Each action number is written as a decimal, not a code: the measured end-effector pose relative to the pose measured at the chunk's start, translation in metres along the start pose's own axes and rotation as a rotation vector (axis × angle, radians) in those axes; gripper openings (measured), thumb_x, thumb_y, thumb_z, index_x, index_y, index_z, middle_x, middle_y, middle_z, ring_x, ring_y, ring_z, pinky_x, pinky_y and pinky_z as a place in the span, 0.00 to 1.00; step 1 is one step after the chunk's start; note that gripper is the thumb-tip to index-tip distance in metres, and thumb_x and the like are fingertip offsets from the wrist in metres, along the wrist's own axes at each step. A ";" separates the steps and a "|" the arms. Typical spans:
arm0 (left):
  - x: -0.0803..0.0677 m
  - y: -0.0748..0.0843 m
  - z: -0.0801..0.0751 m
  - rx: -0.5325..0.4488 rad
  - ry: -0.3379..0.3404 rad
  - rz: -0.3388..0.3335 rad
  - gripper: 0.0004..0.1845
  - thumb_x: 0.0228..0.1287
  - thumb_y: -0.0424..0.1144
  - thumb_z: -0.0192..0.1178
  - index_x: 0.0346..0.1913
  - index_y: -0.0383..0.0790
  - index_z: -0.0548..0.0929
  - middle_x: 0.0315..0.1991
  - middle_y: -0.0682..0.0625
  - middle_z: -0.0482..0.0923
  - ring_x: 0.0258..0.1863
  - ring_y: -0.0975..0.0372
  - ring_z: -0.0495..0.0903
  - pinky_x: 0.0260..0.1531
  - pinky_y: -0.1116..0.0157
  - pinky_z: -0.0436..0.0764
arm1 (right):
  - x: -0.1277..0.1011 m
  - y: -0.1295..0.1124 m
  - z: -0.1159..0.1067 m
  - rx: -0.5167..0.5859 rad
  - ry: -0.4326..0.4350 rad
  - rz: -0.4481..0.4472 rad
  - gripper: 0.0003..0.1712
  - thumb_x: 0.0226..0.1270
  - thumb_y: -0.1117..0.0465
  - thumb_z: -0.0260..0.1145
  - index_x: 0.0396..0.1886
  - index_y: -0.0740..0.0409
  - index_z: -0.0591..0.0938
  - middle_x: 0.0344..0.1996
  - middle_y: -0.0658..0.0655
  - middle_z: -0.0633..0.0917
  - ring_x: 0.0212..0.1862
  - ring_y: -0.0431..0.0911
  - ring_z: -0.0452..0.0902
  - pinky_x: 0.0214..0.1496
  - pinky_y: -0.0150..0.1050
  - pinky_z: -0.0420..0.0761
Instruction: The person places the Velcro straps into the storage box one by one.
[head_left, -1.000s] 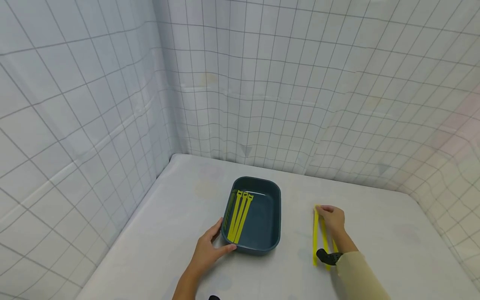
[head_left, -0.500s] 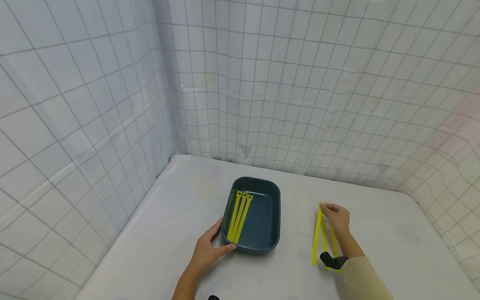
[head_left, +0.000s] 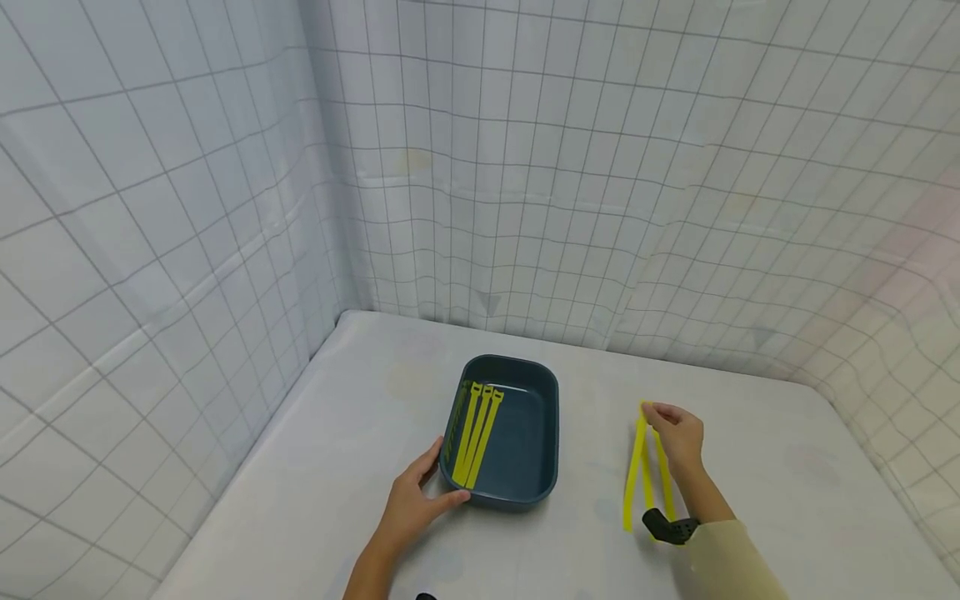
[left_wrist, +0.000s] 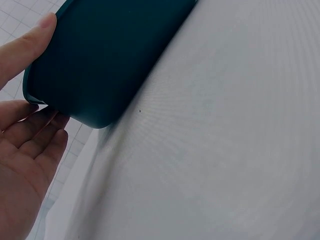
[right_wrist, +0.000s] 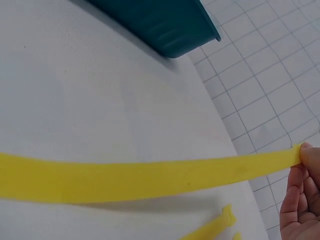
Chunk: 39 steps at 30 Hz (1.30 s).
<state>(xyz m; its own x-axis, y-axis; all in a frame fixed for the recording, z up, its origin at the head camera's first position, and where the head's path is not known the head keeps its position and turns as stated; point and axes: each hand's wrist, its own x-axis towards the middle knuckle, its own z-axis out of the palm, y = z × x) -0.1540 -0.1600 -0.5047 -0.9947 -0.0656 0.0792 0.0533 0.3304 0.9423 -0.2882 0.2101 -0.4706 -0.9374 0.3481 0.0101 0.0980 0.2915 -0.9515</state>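
Observation:
A dark teal plastic tray (head_left: 521, 450) stands on the white table with several yellow hook-and-loop cable ties (head_left: 476, 442) side by side along its left. At its near left corner my left hand (head_left: 408, 507) grips it, thumb on the near side and fingers on the left side; the left wrist view shows the thumb against the tray wall (left_wrist: 105, 55). To the right of the tray, my right hand (head_left: 678, 437) pinches one yellow cable tie (right_wrist: 150, 181) by its end, between thumb and fingertips. The tie's other end hangs down towards the table. Beneath it lie further yellow cable ties (right_wrist: 212, 227).
The white-covered table (head_left: 360, 400) meets a white grid-patterned curtain (head_left: 487, 208) at the back, and the curtain also runs along both sides. Black wrist-worn gear (head_left: 667, 527) sits on my right wrist.
My right hand has moved a little right and away, raising the tie's end off the ones below, which show more. My left hand and the tray have stayed put.

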 end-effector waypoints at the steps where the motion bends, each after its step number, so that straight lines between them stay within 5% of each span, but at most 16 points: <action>1: 0.000 0.000 0.000 -0.003 -0.002 -0.001 0.51 0.40 0.50 0.74 0.68 0.38 0.61 0.66 0.45 0.61 0.65 0.55 0.60 0.60 0.59 0.65 | 0.000 0.000 0.000 -0.003 0.000 0.002 0.21 0.60 0.57 0.66 0.45 0.71 0.78 0.30 0.50 0.82 0.28 0.31 0.75 0.35 0.23 0.78; 8: -0.001 0.001 -0.001 -0.018 0.000 -0.001 0.50 0.41 0.49 0.74 0.68 0.37 0.61 0.66 0.45 0.60 0.65 0.54 0.60 0.60 0.60 0.65 | -0.003 -0.004 -0.002 0.000 -0.006 -0.018 0.22 0.60 0.56 0.66 0.45 0.71 0.78 0.31 0.49 0.82 0.29 0.31 0.75 0.42 0.32 0.80; 28: -0.001 0.003 -0.001 -0.027 -0.005 -0.001 0.51 0.41 0.48 0.74 0.68 0.36 0.61 0.66 0.44 0.60 0.65 0.54 0.60 0.60 0.60 0.65 | -0.016 -0.014 -0.011 0.081 0.024 -0.058 0.21 0.58 0.58 0.69 0.42 0.73 0.79 0.23 0.40 0.80 0.28 0.33 0.76 0.33 0.23 0.79; 39: 0.000 0.003 -0.001 -0.028 -0.001 -0.009 0.51 0.40 0.48 0.74 0.68 0.37 0.61 0.66 0.45 0.60 0.65 0.54 0.60 0.60 0.60 0.65 | -0.001 0.016 -0.016 0.194 0.007 -0.183 0.16 0.54 0.53 0.71 0.34 0.62 0.84 0.29 0.50 0.84 0.30 0.38 0.78 0.32 0.23 0.79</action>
<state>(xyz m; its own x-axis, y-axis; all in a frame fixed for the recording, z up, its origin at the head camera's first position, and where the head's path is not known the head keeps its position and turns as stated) -0.1533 -0.1601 -0.5017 -0.9953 -0.0671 0.0704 0.0469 0.3030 0.9518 -0.2802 0.2285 -0.4808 -0.9313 0.3116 0.1885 -0.1390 0.1742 -0.9748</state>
